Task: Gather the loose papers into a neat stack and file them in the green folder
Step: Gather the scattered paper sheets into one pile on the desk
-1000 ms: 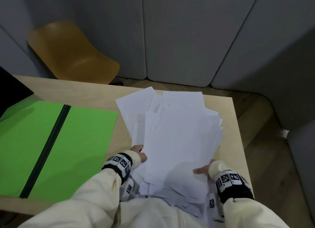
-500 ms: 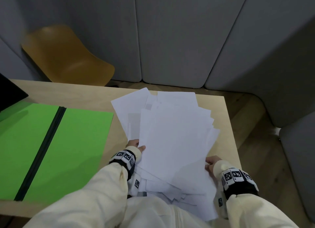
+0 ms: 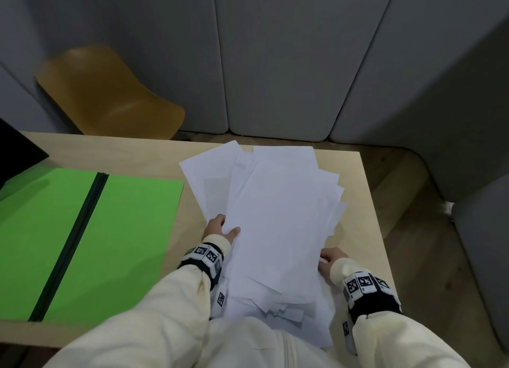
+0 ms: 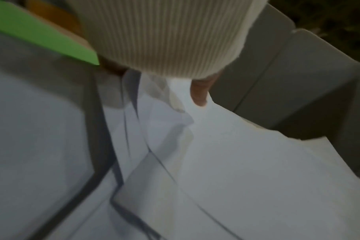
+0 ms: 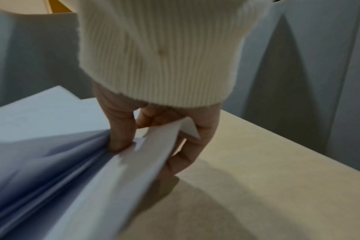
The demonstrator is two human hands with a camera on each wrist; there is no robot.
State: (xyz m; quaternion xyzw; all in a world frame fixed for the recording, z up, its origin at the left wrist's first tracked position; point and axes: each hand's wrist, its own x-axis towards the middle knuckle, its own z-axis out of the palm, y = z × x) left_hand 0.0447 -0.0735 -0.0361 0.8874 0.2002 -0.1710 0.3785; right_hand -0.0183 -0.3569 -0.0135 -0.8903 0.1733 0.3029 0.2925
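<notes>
Both hands pinched the splayed papers (image 3: 278, 216) at their near edges, left hand (image 3: 220, 227) thumb on top, right hand (image 5: 154, 134) fingers curled beneath, seemingly to square them; the green folder (image 3: 82, 238) lay open at left (ready to receive them).

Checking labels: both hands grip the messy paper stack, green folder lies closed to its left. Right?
One thing is wrong: the green folder lies open, not closed. The head view shows two green panels spread flat with the dark spine between them. The rest holds: the left hand and the right hand grip the uneven papers, and the folder is to their left.
</notes>
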